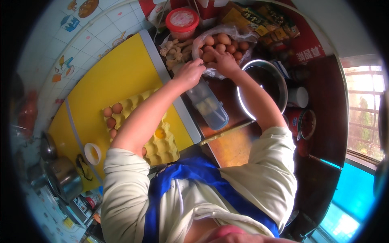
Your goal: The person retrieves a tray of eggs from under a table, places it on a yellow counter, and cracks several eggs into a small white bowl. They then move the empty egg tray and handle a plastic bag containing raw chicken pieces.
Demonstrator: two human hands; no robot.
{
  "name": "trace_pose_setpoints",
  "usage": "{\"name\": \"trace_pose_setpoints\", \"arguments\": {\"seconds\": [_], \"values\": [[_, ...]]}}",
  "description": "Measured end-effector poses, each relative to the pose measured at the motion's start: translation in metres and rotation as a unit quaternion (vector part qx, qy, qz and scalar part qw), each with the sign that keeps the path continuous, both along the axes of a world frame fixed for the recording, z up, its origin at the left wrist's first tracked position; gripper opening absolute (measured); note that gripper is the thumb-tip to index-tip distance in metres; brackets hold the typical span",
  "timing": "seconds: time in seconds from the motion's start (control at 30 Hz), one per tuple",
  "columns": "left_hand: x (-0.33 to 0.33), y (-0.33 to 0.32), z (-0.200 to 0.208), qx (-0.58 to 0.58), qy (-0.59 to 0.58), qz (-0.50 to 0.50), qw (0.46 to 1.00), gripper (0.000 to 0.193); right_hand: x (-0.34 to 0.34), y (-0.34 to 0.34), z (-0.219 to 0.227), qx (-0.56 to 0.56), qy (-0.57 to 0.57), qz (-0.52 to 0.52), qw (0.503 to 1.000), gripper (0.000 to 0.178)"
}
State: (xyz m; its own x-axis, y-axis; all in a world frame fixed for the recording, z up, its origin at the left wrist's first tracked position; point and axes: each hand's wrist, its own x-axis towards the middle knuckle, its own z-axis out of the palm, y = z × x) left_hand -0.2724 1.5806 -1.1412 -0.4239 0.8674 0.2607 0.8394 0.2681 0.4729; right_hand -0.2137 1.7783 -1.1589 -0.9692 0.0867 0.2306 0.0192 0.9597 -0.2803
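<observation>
Tabletop (227, 90): egg bag (214, 73) lies crosswise; left grip (190, 75) pinches its rim, right grip (224, 63) unclear

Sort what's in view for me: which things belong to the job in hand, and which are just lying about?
Seemingly part of the job:
plastic bag, left hand at its edge
brown eggs inside, right hand over them
yellow egg tray, partly filled

Probably just lying about:
red-lidded tub
knobbly roots
see-through box
metal-rimmed pot
</observation>
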Motion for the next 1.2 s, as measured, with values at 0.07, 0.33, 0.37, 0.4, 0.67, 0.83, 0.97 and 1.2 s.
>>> {"name": "trace_pose_setpoints", "arguments": {"seconds": [0.07,0.33,0.37,0.4,0.67,0.83,0.97,1.2], "values": [[0.001,0.000,0.001,0.017,-0.004,0.004,1.000,0.016,-0.002,0.025,0.003,-0.016,0.067,0.040,0.997,0.033],[0.005,0.006,0.007,0.036,-0.064,-0.013,0.997,0.017,0.009,0.136,0.007,0.093,-0.280,-0.079,0.952,0.027],[0.005,0.008,0.007,0.040,-0.076,-0.016,0.996,0.017,0.013,0.142,0.009,0.093,-0.270,-0.056,0.957,0.026],[0.005,0.010,0.006,0.033,-0.076,-0.018,0.996,0.017,0.014,0.147,0.012,0.098,-0.272,-0.023,0.957,0.027],[0.003,0.023,-0.001,0.027,-0.086,-0.039,0.995,0.017,-0.006,0.144,0.004,-0.091,-0.226,-0.093,0.965,0.034],[0.003,0.027,-0.002,0.030,-0.077,-0.046,0.996,0.019,-0.016,0.124,-0.008,0.011,-0.242,-0.037,0.969,0.041],[0.002,0.027,-0.003,0.033,-0.070,-0.044,0.996,0.020,-0.020,0.125,-0.003,0.000,-0.336,-0.039,0.941,0.045],[0.000,0.024,-0.006,0.019,-0.080,-0.047,0.996,0.016,-0.014,0.139,-0.008,-0.028,-0.311,-0.009,0.950,0.076]]}}
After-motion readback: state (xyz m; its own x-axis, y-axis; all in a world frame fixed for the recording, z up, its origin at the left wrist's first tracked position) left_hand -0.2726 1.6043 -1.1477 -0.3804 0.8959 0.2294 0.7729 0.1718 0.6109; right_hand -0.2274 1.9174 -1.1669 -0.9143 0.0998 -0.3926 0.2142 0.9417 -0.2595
